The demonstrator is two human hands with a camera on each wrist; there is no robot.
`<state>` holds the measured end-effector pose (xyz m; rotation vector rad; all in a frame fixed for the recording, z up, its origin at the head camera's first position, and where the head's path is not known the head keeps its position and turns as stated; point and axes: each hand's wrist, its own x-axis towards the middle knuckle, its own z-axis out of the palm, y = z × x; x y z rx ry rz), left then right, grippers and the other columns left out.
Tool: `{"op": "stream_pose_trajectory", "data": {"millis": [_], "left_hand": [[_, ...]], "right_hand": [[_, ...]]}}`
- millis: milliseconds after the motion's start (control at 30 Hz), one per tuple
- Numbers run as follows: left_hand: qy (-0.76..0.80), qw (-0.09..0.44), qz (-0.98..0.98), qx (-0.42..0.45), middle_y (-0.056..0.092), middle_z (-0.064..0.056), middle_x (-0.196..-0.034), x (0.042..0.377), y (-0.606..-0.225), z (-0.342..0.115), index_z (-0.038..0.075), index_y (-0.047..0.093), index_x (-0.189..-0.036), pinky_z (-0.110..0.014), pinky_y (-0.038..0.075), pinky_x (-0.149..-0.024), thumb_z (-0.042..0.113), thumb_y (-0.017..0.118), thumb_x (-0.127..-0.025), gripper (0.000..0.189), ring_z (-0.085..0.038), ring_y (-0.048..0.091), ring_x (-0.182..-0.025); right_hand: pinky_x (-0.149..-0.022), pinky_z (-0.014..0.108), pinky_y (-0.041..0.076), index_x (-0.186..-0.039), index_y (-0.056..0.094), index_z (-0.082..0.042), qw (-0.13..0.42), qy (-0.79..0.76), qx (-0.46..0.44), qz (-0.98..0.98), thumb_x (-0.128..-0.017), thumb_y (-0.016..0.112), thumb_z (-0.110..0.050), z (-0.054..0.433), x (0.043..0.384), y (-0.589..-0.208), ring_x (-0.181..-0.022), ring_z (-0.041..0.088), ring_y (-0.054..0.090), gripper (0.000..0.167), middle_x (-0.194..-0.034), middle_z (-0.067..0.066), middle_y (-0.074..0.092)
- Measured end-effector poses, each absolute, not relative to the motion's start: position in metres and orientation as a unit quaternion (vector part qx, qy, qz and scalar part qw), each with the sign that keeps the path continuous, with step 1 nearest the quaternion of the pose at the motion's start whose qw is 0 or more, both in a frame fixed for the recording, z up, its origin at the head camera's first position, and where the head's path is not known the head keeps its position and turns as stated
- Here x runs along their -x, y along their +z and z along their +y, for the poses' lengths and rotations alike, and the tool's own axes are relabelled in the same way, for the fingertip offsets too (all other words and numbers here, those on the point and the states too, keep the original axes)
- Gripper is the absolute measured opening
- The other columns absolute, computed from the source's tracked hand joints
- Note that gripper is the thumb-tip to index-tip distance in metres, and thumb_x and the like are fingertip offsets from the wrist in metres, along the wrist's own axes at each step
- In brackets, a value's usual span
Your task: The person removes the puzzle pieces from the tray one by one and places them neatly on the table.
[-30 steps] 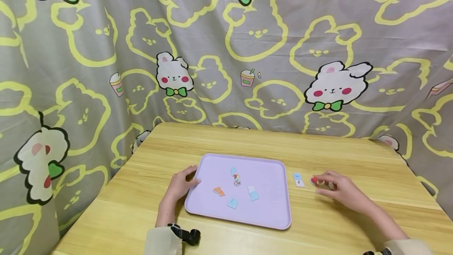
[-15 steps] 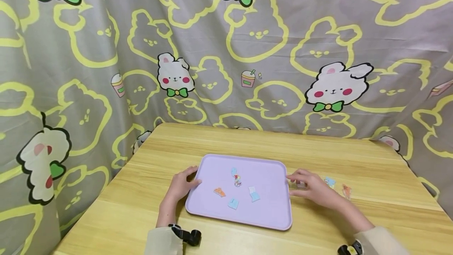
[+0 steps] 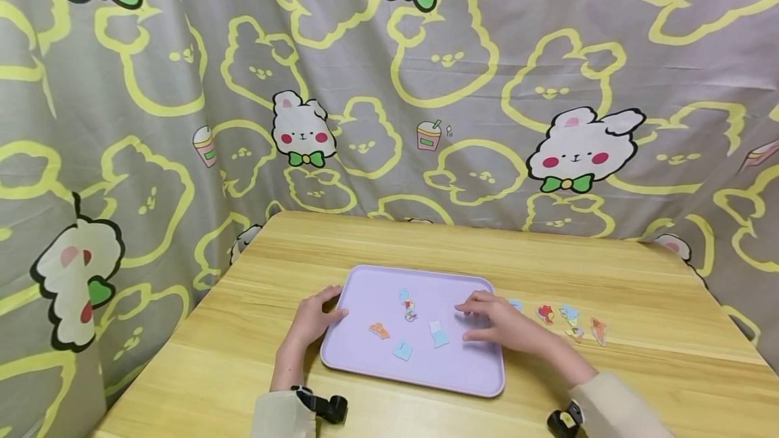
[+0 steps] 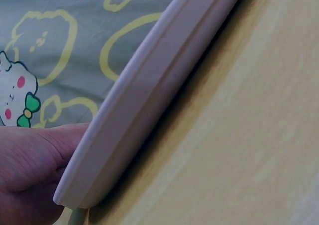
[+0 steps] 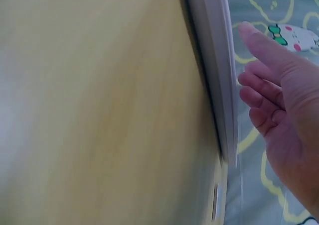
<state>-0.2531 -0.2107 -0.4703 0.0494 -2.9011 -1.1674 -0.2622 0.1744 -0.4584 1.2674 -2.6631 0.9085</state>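
My left hand [image 3: 316, 320] grips the left rim of a lilac tray [image 3: 462, 370], thumb over the edge; in the left wrist view the hand [image 4: 35, 165] is partly behind the tray's side [image 4: 144, 95]. My right hand [image 3: 505, 323] hovers over the tray's right side, thumb and fingers apart, holding nothing. Nearest it on the tray lies a white-and-blue puzzle piece [image 3: 438, 334]. Also there are a light-blue piece [image 3: 402, 351], an orange piece [image 3: 379, 331] and a small column of colourful pieces [image 3: 409, 305].
Right of the tray, on the wooden table [image 3: 377, 238], lie a red piece [image 3: 544, 314], a blue-and-yellow piece [image 3: 569, 315], an orange piece [image 3: 599, 331] and a blue piece [image 3: 515, 304] partly behind my right hand. A patterned curtain [image 3: 359, 66] hangs beyond the table.
My right hand has moved left, from the loose pieces on the table, past the tray's right rim to above the tray. The left hand and the tray pieces have stayed put.
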Motion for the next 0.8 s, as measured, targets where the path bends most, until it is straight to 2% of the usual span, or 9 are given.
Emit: {"op": "stream_pose_trajectory", "data": {"millis": [300,533,633,800], "left_hand": [[-0.374,0.009,-0.927,-0.017,0.046,-0.021,-0.149,0.253,-0.469,-0.211,0.007,0.055,-0.139,-0.055,0.034,-0.117,0.017,0.07,-0.09,0.053,-0.041,0.038,-0.142],[-0.385,0.015,-0.923,-0.012,0.047,-0.022,-0.149,0.25,-0.47,-0.211,0.007,0.056,-0.139,-0.055,0.033,-0.118,0.019,0.071,-0.09,0.053,-0.042,0.038,-0.142],[-0.376,0.026,-0.926,-0.001,0.049,-0.024,-0.146,0.247,-0.469,-0.21,0.006,0.057,-0.137,-0.057,0.036,-0.114,0.023,0.071,-0.09,0.052,-0.044,0.041,-0.139],[-0.377,0.028,-0.926,0.0,0.049,-0.024,-0.146,0.248,-0.468,-0.21,0.005,0.057,-0.137,-0.056,0.036,-0.115,0.02,0.071,-0.089,0.052,-0.043,0.041,-0.139]], "right_hand": [[-0.075,0.022,0.05,-0.121,0.068,0.0,0.024,0.269,-0.446,-0.853,-0.082,0.078,-0.03,0.15,0.267,-0.459,-0.088,0.012,0.053,0.05,-0.103,0.006,0.063],[-0.078,0.021,0.05,-0.12,0.068,-0.001,-0.008,0.244,-0.459,-0.854,-0.081,0.077,-0.033,0.138,0.267,-0.459,-0.089,0.01,0.052,0.051,-0.103,0.004,0.062],[-0.078,0.02,0.05,-0.12,0.069,-0.001,-0.017,0.223,-0.459,-0.86,-0.082,0.077,-0.035,0.135,0.266,-0.458,-0.089,0.007,0.05,0.052,-0.102,0.002,0.06],[-0.077,0.019,0.049,-0.116,0.071,-0.003,-0.011,0.191,-0.47,-0.861,-0.083,0.076,-0.033,0.131,0.267,-0.455,-0.089,0.004,0.048,0.045,-0.102,0.0,0.059]]}}
